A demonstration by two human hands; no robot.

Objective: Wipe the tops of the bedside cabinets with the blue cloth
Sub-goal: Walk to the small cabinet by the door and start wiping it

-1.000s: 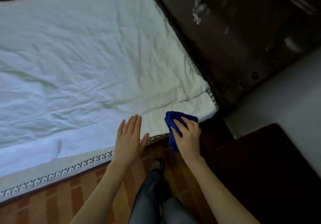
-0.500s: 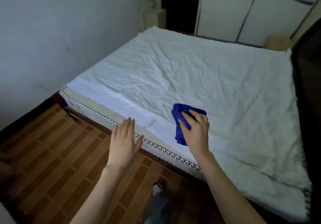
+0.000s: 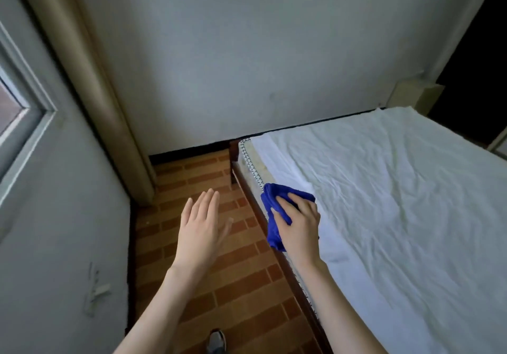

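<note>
Your right hand (image 3: 299, 224) grips the cloth (image 3: 274, 211) as a tight wad, fingers curled over it, above the near left edge of the bed (image 3: 397, 230). Your left hand (image 3: 200, 233) holds nothing. Its fingers are straight and together, and it hovers over the floor (image 3: 219, 279).

No cabinet top is plainly in view. The pale box (image 3: 417, 94) at the far right, by the bed's far corner, may be one, but you can't tell from here. The likeliest trouble is wasted movement: straight ahead there is only wall (image 3: 247, 65) and bare floor, so heading that way probably finds nothing to wipe.

A tail of cloth hangs below your palm. It could catch on the frame (image 3: 245, 189) as you pass, or work loose and drop. A wad this tight would touch little of a surface and probably leave streaks, so spread it flat first. The floor strip between wall and bed looks narrow, so watch your shins against the frame.
</note>
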